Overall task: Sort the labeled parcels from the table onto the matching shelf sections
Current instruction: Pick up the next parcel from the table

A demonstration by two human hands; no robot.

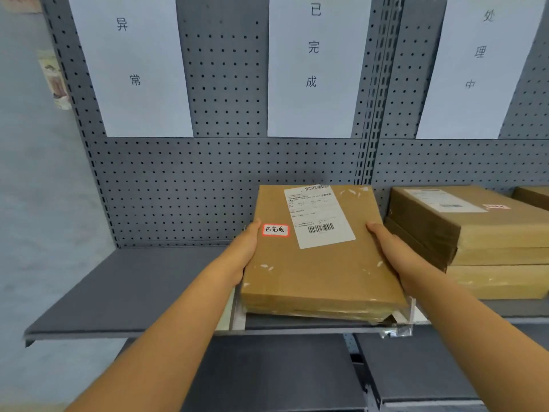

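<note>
A flat brown cardboard parcel (320, 263) lies over the grey shelf (133, 286), under the middle paper sign reading 已完成 (313, 46). It carries a white shipping label and a small red-framed sticker with the same three characters (275, 230). My left hand (245, 251) grips the parcel's left edge, thumb on top. My right hand (389, 248) grips its right edge the same way. The parcel's near end sits just above the shelf's front lip.
To the right, a stack of similar brown parcels (475, 239) rests under the sign 处理中 (479, 49). The left section under the sign 异常 (127, 52) holds nothing. A pegboard backs the shelf; lower grey shelves (282, 373) lie beneath.
</note>
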